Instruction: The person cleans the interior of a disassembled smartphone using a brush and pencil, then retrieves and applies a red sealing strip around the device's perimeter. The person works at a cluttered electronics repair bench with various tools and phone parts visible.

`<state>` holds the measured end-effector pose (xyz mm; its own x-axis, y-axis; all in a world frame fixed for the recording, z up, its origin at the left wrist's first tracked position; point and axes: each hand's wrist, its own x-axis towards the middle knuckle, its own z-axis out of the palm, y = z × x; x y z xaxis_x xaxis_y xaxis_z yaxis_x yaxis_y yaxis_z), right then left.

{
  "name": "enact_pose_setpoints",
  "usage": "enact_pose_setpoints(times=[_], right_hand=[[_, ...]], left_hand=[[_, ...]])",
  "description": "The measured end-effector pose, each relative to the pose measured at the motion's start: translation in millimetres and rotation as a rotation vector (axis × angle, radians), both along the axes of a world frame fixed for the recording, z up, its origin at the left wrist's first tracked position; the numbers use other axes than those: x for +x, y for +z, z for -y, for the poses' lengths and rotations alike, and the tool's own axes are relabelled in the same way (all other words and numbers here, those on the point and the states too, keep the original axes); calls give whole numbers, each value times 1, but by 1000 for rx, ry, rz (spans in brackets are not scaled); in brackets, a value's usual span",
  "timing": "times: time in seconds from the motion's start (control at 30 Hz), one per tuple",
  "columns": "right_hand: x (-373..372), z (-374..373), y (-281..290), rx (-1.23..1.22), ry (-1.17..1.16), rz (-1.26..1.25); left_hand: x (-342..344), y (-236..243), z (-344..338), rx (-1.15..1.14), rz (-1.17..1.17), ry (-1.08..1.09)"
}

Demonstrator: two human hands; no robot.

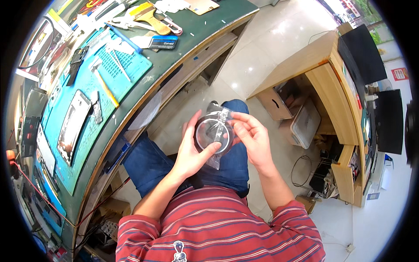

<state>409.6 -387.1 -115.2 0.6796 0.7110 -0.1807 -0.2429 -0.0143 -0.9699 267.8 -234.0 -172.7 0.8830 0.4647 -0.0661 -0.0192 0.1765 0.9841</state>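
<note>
Above my lap, a dark ring-shaped roll (225,149), which looks like a roll of tape, sits in clear shiny plastic wrapping (214,131). My left hand (190,151) grips its left side, with the thumb across the lower front and the fingers behind. At the upper right edge, my right hand (253,139) pinches the wrapping between thumb and fingers. Loose film sticks out above and below the roll. Whether the wrapping is torn anywhere, I cannot tell.
To my left runs a workbench (192,41) with a blue repair mat (135,70), an opened phone (74,124), a yellow-handled tool (106,89) and a wooden-handled brush (150,19). At right stands a wooden desk (301,54) with monitors, a plastic bin (304,124) and loose cables.
</note>
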Motion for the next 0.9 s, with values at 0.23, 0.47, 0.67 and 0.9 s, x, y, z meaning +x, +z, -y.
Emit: enact_pose_setpoints(times=[0.23, 0.47, 0.67, 0.9], right_hand=[[-31, 2, 8, -140, -53, 160], [-45, -2, 13, 1, -37, 94], [-62, -10, 12, -245, -153, 729], [-63, -16, 5, -182, -174, 1448]], left_hand=[[-25, 11, 4, 272, -17, 147], [-23, 1, 12, 14, 106, 185], [-21, -1, 15, 451, -6, 266], [-23, 18, 15, -228, 127, 77]])
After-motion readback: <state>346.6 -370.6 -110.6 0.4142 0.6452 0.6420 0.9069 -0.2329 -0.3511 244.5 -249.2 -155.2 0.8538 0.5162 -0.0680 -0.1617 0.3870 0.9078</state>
